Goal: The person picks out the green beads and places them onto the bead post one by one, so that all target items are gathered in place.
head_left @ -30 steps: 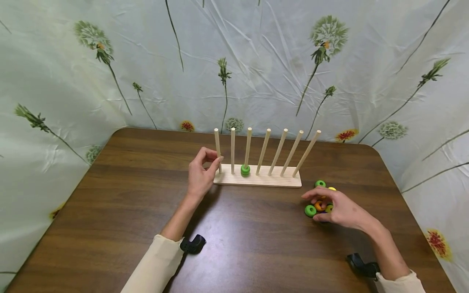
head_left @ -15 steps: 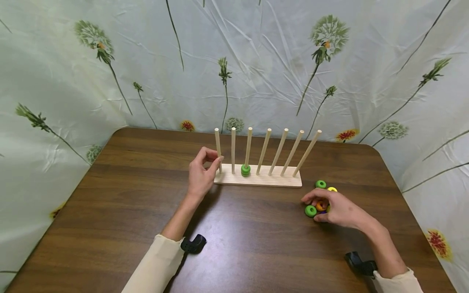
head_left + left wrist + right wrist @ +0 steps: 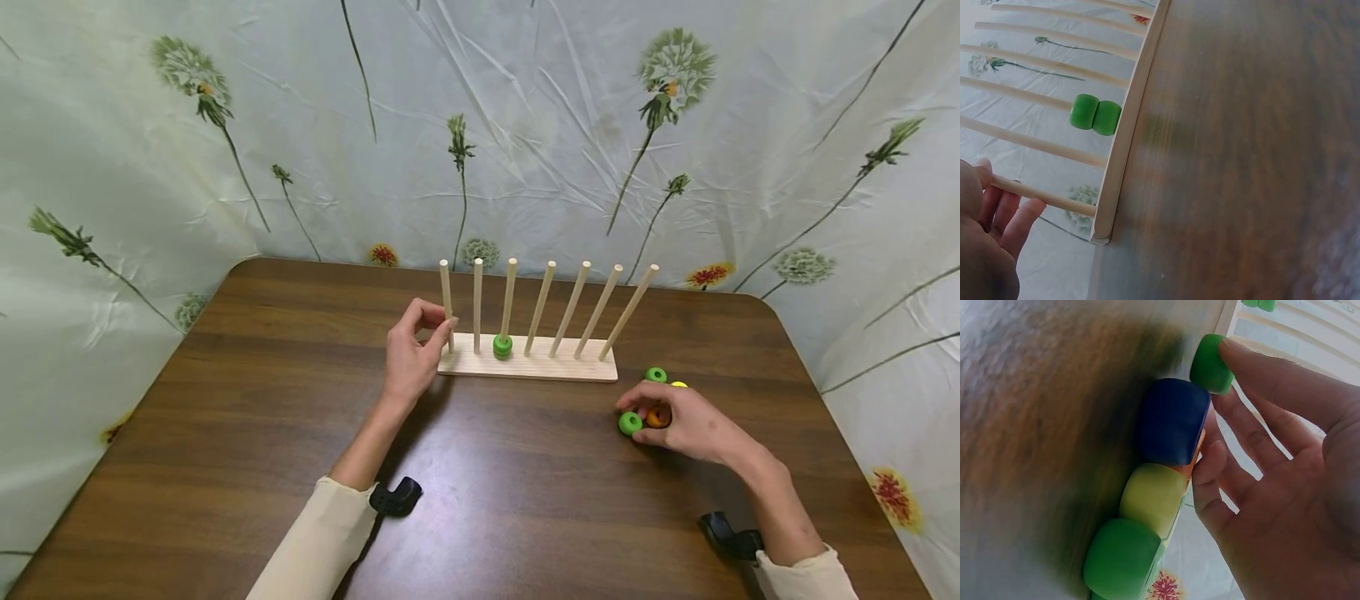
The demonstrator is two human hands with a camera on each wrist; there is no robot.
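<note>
While the left hand pinches the end peg of the wooden rack, the right hand's fingers grip a green ring. Jerking sideways could knock the adjacent orange ring or blue ring. From the head view, the blue ring is hidden; whether the green ring touches the table is unclear.

No readable text, label, brand, number or sign is found in the head view or in either wrist view.
</note>
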